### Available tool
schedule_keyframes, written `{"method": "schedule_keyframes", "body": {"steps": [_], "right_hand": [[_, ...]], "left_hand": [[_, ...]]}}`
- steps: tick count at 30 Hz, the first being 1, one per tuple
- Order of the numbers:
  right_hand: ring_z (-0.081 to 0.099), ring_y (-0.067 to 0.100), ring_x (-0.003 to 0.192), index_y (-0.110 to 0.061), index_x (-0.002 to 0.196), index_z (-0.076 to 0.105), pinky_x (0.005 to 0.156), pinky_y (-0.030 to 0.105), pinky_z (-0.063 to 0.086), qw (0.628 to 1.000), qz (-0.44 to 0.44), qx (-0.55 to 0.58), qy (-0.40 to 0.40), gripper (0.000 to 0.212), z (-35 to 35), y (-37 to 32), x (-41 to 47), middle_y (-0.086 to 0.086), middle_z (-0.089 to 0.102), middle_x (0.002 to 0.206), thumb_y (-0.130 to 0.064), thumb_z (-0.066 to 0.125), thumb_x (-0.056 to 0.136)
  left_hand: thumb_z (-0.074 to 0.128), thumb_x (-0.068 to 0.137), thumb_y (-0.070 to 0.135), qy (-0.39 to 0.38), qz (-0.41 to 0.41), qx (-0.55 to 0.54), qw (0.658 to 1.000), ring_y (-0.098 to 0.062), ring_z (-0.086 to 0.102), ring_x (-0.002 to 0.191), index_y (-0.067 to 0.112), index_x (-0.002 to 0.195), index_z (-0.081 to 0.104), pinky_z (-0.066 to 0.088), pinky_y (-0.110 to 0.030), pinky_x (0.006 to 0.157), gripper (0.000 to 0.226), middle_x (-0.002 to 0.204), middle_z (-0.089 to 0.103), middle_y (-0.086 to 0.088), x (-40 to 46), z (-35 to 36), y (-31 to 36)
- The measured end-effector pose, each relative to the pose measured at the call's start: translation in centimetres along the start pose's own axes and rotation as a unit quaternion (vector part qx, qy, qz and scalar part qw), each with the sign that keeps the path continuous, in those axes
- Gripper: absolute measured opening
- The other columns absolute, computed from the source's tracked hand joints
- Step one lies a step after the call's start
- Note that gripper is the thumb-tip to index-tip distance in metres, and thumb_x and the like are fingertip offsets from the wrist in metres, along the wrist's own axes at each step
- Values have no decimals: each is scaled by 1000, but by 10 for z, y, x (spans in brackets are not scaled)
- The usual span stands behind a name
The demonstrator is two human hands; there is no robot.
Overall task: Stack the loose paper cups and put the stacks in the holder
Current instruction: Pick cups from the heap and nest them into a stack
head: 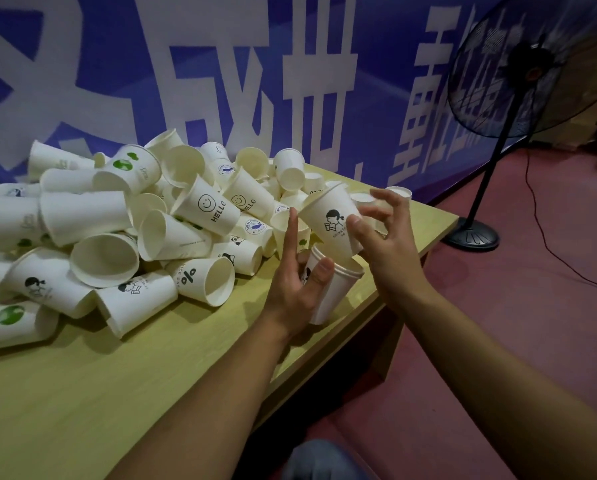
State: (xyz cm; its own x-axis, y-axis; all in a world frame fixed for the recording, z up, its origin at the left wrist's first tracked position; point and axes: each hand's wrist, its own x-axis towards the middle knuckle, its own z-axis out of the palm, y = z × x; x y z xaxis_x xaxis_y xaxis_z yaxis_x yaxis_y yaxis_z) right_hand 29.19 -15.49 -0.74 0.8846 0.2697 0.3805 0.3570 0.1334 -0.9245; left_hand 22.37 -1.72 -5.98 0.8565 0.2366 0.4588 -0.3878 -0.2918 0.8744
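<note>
A big heap of loose white paper cups (123,220) lies on the wooden table (123,375), many with printed logos. My left hand (300,282) grips a short stack of cups (338,289) near the table's right edge, thumb across its rim and index finger pointing up. My right hand (380,233) pinches a single cup with a girl print (331,220) by its lower part, holding it tilted just above the stack's mouth. No holder is in view.
A black standing fan (518,71) rises at the right, its base (472,233) on the red floor by the table's corner and its cable trailing right. A blue banner with white characters (220,64) backs the table. The table's right edge falls off beside my hands.
</note>
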Motion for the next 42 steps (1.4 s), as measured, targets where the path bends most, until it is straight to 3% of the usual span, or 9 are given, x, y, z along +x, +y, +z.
{"method": "schedule_keyframes", "body": {"steps": [3, 8, 11, 15, 20, 24, 31, 35, 42], "right_hand": [[63, 14, 106, -51, 142, 31, 70, 23, 58, 997, -28, -57, -52, 64, 8, -1, -1, -3, 42, 137, -25, 65, 94], [62, 15, 111, -46, 140, 42, 79, 29, 59, 991, -39, -86, -90, 55, 17, 10, -4, -5, 48, 139, -33, 63, 91], [57, 10, 117, -48, 119, 64, 96, 45, 54, 993, -32, -88, -77, 32, 14, 21, -4, -12, 52, 133, -40, 55, 89], [57, 8, 114, -43, 100, 73, 96, 46, 52, 991, -34, -112, -64, 19, 10, 28, 3, -12, 57, 121, -37, 55, 95], [41, 18, 127, -33, 134, 55, 101, 30, 37, 956, -38, -289, 38, 40, 2, 32, 42, 1, 43, 139, -31, 63, 95], [19, 30, 143, -31, 143, 46, 117, 52, 29, 900, 4, -434, 39, 55, -8, 44, 79, 5, 29, 154, -38, 66, 92], [31, 24, 136, -17, 104, 66, 109, 36, 31, 886, -30, -461, 29, 22, -23, 58, 92, 3, 44, 146, -34, 71, 90], [44, 21, 124, -20, 85, 59, 95, 23, 33, 897, -61, -434, 51, 19, -32, 52, 76, 3, 54, 135, -31, 74, 87], [52, 21, 102, -22, 128, 40, 70, 22, 47, 932, -2, -361, 8, 64, -51, 42, 44, 5, 45, 119, -21, 81, 78]], "left_hand": [[57, 86, 68, 15, 0, -26, 1000, -13, 63, 124, 47, 156, -8, 54, -35, 98, 98, 145, 57, -5, 1, 0, -2], [52, 89, 58, 55, 19, -24, 998, -8, 53, 133, 50, 155, 4, 51, -30, 100, 81, 156, 38, 6, 5, -1, -6], [49, 90, 59, 125, 27, -15, 992, -11, 54, 129, 56, 142, 25, 50, -30, 101, 58, 147, 48, 3, 7, -6, -6], [52, 85, 65, 130, -7, -3, 991, -18, 66, 94, 46, 116, 45, 54, -33, 73, 36, 113, 63, 0, 9, -11, -10], [51, 83, 67, 116, -8, 20, 993, -6, 66, 95, 52, 120, 47, 57, -30, 73, 40, 115, 63, 12, 7, -12, -9], [52, 82, 68, 116, -26, 7, 993, -8, 68, 92, 52, 121, 48, 58, -29, 68, 42, 117, 64, 7, 8, -15, -9], [53, 83, 66, 106, -29, 16, 994, 2, 64, 101, 48, 129, 49, 53, -17, 74, 50, 125, 60, 15, 6, -14, -8], [55, 85, 62, 96, -16, 15, 995, -12, 62, 115, 38, 134, 53, 54, -33, 91, 54, 131, 61, 6, 7, -13, -10], [57, 83, 63, 68, -15, 3, 998, -14, 65, 104, 52, 123, 55, 54, -30, 79, 41, 117, 65, 11, 4, -11, -7]]}}
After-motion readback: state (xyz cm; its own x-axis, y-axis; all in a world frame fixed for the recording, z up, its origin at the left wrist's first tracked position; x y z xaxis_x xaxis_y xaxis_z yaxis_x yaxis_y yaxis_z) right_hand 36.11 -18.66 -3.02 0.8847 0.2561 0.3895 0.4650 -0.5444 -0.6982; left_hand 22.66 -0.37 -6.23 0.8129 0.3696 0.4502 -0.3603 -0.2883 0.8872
